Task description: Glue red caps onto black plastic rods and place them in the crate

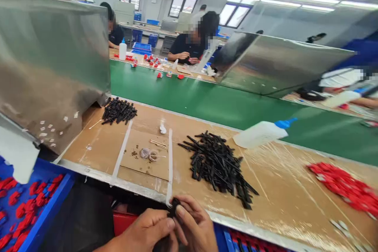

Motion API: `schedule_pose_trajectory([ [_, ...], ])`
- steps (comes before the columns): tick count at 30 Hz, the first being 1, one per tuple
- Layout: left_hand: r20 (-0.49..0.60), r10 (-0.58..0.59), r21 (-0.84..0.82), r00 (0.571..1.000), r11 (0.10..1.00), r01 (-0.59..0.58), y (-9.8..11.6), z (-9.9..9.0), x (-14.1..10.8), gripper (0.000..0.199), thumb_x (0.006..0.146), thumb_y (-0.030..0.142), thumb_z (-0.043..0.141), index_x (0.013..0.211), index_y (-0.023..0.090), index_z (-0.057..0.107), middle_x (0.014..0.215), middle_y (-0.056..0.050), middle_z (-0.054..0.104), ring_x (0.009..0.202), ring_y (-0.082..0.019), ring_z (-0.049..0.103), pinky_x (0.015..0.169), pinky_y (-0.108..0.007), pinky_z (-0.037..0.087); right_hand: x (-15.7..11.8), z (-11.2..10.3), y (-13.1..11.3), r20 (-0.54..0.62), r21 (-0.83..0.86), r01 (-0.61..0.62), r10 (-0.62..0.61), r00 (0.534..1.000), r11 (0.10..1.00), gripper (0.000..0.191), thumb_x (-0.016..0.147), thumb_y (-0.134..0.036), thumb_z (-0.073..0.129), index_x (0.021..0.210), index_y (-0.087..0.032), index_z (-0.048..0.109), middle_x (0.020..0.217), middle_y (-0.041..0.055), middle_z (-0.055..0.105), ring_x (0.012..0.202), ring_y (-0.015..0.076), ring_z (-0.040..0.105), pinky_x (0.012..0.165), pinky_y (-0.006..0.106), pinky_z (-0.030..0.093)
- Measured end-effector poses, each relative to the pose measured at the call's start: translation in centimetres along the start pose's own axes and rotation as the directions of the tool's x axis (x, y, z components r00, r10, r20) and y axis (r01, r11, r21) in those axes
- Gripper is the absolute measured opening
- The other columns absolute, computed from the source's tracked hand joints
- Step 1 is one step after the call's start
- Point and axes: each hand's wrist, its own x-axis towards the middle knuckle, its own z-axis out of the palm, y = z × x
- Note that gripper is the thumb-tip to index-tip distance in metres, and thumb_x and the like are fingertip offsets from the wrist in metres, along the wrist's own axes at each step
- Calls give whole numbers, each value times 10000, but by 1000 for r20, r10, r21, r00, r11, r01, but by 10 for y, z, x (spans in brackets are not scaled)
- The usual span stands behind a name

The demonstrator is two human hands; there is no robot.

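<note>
Just off the table's front edge, my left hand (153,226) and my right hand (195,220) come together around a small black part (173,207). Fingers of both hands are closed on it, and they cover most of its shape. Beyond them on the table lies a large heap of black plastic parts (217,165). A smaller pile of black pieces (118,110) sits farther back on the left. Between the two piles, a cardboard piece (130,163) bears two small round dishes (144,153), with cotton swabs (158,144) beside them.
A white squeeze bottle with a blue cap (256,134) lies on its side behind the heap. Red parts (345,187) are piled at right; a blue bin (66,193) holds more at left. Metal panels (53,63) flank the green belt (177,94). Co-workers (189,47) sit across.
</note>
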Motion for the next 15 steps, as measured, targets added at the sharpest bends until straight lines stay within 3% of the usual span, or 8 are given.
schedule_pose_trajectory([
  [3, -78, -37, -4, 996, 999, 37, 8, 0, -5, 452, 931, 503, 448, 804, 118, 646, 458, 26, 493, 416, -81, 393, 532, -220, 346, 0, 17, -1, 20, 98, -2, 0, 1000, 995, 299, 711, -417, 798, 934, -227, 734, 835, 64, 750, 781, 199, 676, 728, 281, 512],
  [8, -177, -130, -78, 976, 990, 118, 0, -4, -3, 378, 895, 478, 544, 734, 140, 595, 368, 80, 399, 329, -52, 251, 416, -199, 221, 1, 16, 9, -2, 145, 20, -20, 1000, 989, 325, 770, -417, 752, 1034, -227, 738, 807, 41, 718, 688, 152, 592, 717, 286, 498],
  [12, -155, -139, -166, 978, 980, 113, -3, -2, -1, 380, 879, 493, 565, 723, 147, 580, 337, 100, 343, 287, -47, 205, 362, -200, 174, 2, 15, 15, -3, 138, 29, -29, 1000, 990, 312, 807, -416, 714, 1034, -205, 743, 819, 45, 709, 670, 139, 563, 656, 259, 482],
  [15, -115, -143, -258, 983, 960, 109, 1, 1, -1, 398, 878, 515, 552, 713, 153, 554, 377, 113, 273, 311, -43, 185, 359, -199, 150, 4, 16, 12, 9, 43, 77, -78, 997, 996, 291, 883, -401, 621, 1048, -190, 735, 743, 30, 689, 631, 137, 573, 626, 255, 491],
])
